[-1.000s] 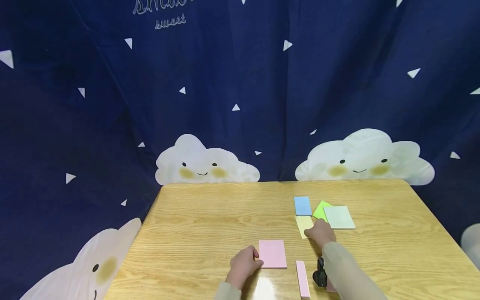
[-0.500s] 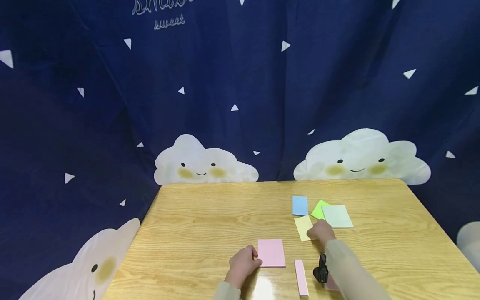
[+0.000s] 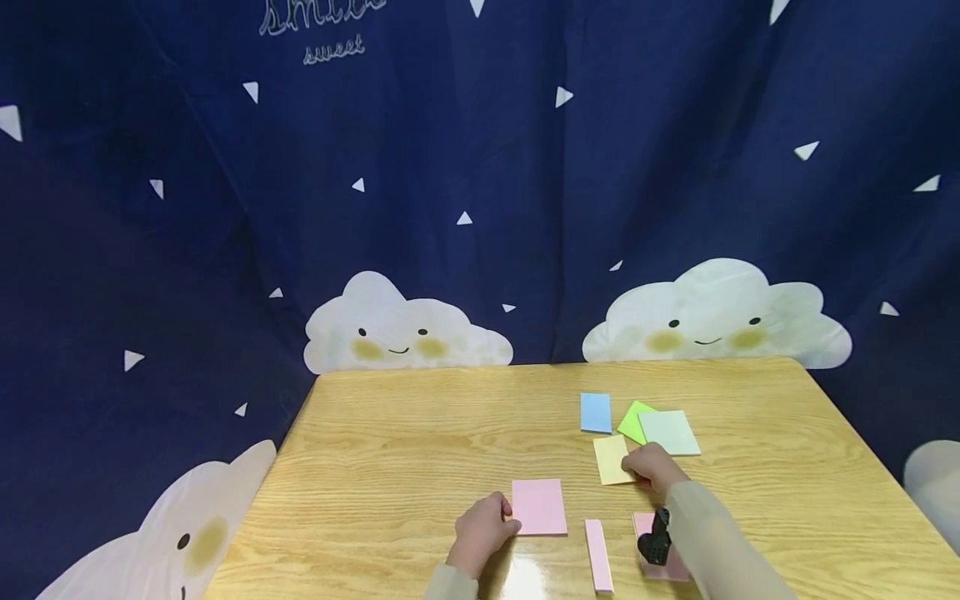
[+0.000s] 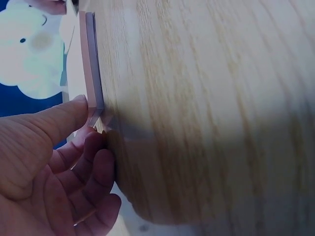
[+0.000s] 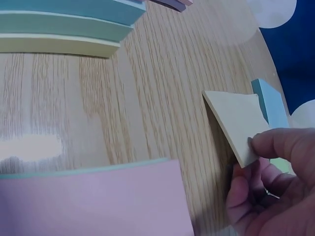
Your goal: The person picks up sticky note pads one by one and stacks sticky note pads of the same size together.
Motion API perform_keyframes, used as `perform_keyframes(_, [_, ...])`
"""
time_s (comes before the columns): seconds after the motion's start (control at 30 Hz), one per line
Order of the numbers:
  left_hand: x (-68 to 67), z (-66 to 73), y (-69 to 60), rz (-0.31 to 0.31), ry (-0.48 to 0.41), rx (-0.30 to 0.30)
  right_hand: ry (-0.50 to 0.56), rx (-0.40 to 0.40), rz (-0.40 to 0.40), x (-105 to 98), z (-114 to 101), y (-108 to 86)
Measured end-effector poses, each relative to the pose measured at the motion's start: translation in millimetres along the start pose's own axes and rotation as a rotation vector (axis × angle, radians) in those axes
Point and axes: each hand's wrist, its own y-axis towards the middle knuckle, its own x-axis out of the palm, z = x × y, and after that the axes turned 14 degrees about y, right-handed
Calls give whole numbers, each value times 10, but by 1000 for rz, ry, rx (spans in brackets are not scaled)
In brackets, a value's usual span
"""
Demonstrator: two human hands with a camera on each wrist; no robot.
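Observation:
My left hand [image 3: 483, 527] pinches the near-left corner of a square pink sticky-note pad [image 3: 538, 507]. In the left wrist view the thumb [image 4: 69, 115] lies at the corner of that layered pad [image 4: 89, 59], the other fingers curled below. Farther right, my right hand [image 3: 655, 468] pinches the right side of a small pale yellow sticky-note pad [image 3: 612, 460]. The right wrist view has this yellow pad [image 5: 238, 118] slightly tilted, one edge off the wood, between thumb and fingers. Some of the right fingers' undersides are hidden.
Beyond the yellow pad lie a blue pad [image 3: 596, 412], a bright green pad [image 3: 632, 425] and a pale mint pad [image 3: 670, 432] overlapping the green. A narrow pink block [image 3: 598, 556] and another pink pad [image 3: 647, 527] lie nearer, the latter under the right forearm. A blue curtain [image 3: 450, 167] hangs behind the table.
My right hand has drawn the yellow pad a little rightward and turned it, away from the blue pad. The left hand stays at the pink pad. The head view has shifted slightly.

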Motion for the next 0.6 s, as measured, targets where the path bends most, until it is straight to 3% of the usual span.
perform_keyframes(0.13, [-1,-2,-1,0,3,6,84,2,-1,-13,18,7])
perform_keyframes(0.6, [-19,15,-14,-8,1,4,100,29,-52,-255,46,-145])
